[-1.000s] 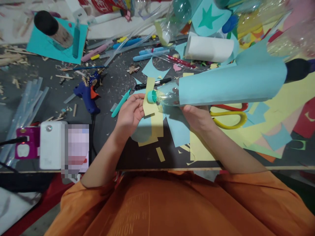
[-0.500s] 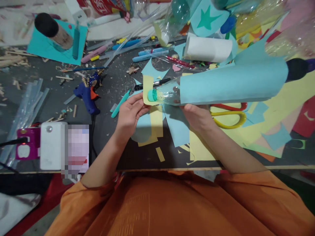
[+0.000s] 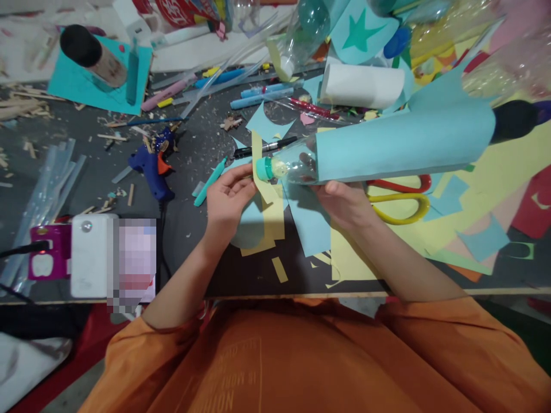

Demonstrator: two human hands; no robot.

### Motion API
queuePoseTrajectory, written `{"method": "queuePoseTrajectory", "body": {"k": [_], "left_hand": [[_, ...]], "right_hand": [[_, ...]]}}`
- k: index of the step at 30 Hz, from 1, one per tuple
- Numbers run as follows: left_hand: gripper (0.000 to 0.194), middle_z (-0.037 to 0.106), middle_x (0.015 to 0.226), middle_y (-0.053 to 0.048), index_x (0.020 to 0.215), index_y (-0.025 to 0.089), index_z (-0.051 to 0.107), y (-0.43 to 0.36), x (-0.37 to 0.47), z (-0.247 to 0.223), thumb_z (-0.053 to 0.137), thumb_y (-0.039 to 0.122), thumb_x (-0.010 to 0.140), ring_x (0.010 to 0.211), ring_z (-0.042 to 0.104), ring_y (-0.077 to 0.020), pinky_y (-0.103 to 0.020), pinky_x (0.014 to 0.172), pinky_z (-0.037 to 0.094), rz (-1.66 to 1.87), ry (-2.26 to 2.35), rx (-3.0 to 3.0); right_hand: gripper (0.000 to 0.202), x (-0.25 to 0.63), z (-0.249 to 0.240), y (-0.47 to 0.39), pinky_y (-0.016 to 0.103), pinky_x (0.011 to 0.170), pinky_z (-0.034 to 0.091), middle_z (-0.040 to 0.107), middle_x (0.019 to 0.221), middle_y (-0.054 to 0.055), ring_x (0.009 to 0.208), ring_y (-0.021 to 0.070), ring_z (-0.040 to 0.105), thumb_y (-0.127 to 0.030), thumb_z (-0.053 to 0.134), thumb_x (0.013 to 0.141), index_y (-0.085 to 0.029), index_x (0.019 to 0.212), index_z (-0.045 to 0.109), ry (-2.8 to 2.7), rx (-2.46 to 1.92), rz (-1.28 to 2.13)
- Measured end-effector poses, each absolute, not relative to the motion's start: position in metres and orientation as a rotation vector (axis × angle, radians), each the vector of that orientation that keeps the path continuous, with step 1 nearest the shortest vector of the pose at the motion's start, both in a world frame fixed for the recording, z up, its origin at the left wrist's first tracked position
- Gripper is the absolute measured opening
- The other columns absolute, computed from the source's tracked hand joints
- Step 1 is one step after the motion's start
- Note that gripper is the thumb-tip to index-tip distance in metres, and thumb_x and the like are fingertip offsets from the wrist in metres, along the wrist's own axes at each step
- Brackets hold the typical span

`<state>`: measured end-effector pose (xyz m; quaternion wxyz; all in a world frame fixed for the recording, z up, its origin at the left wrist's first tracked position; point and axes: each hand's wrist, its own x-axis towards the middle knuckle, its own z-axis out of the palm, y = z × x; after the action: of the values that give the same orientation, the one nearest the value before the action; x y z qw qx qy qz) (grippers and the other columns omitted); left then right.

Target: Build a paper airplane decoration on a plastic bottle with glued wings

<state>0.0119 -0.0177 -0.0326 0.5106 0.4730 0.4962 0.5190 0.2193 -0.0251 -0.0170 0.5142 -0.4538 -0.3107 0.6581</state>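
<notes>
A clear plastic bottle (image 3: pixel 303 163) lies sideways above the table, its body wrapped in light blue paper (image 3: pixel 404 150). Its green cap (image 3: pixel 263 168) points left; a dark rounded piece (image 3: pixel 512 121) sticks out at the opposite end. My right hand (image 3: pixel 346 205) supports the bottle from below, closed round it with most fingers hidden behind. Between the fingertips of my left hand (image 3: pixel 230 201) is a yellow paper strip (image 3: pixel 267 191), bent across the end of the cap.
Left of my hands lie a blue glue gun (image 3: pixel 155 166) and a teal marker (image 3: pixel 210 182). Scissors (image 3: pixel 404 207) with red and yellow handles rest on paper sheets under my right arm. Behind are a white paper roll (image 3: pixel 364 86), pens and a black-capped bottle (image 3: pixel 92 54). A phone (image 3: pixel 136 252) lies near the front edge.
The yellow strip has turned and bent more around the cap end, with my left fingers moving slightly right. The wrapped bottle has rotated and shifted a little; my right hand still supports it.
</notes>
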Motion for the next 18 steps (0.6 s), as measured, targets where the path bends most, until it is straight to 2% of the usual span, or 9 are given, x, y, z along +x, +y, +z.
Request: {"method": "queuePoseTrajectory", "body": {"k": [5, 9, 13, 18], "left_hand": [[0.033, 0.076, 0.109, -0.004, 0.106, 0.025, 0.077, -0.023, 0.0139, -0.0277, 0.079, 0.041, 0.078, 0.097, 0.073, -0.0191, -0.033, 0.089, 0.062, 1.251, 1.221, 1.285], [0.033, 0.073, 0.107, -0.004, 0.108, 0.025, 0.075, -0.0256, 0.0118, -0.0251, 0.074, 0.045, 0.081, 0.096, 0.07, -0.0177, -0.032, 0.09, 0.061, 1.27, 1.276, 1.477], [0.031, 0.072, 0.107, -0.005, 0.109, 0.026, 0.074, -0.025, 0.0096, -0.0244, 0.07, 0.044, 0.085, 0.096, 0.068, -0.0185, -0.033, 0.089, 0.059, 1.294, 1.255, 1.646], [0.029, 0.073, 0.111, -0.005, 0.111, 0.026, 0.071, -0.0248, 0.0081, -0.0261, 0.069, 0.037, 0.084, 0.102, 0.069, -0.0211, -0.036, 0.091, 0.058, 1.327, 1.213, 1.739]], "right_hand": [[0.06, 0.2217, -0.021, -0.0252, 0.049, 0.114, 0.046, 0.076, 0.112, -0.002, 0.114, 0.0284, 0.067, -0.054, 0.089, 0.047, -0.035, 0.1, 0.07, -0.74, -1.068, 1.643], [0.052, 0.2225, -0.0169, -0.0225, 0.053, 0.112, 0.048, 0.078, 0.111, -0.001, 0.121, 0.0329, 0.065, -0.053, 0.088, 0.045, -0.034, 0.091, 0.073, -0.739, -1.005, 1.69], [0.056, 0.2253, -0.0144, -0.019, 0.055, 0.113, 0.048, 0.077, 0.116, -0.003, 0.129, 0.035, 0.061, -0.052, 0.089, 0.04, -0.035, 0.091, 0.074, -0.73, -0.999, 1.714], [0.052, 0.2293, -0.0201, -0.0179, 0.055, 0.111, 0.049, 0.077, 0.114, -0.003, 0.133, 0.0334, 0.059, -0.05, 0.087, 0.042, -0.035, 0.09, 0.074, -0.729, -0.949, 1.752]]}}
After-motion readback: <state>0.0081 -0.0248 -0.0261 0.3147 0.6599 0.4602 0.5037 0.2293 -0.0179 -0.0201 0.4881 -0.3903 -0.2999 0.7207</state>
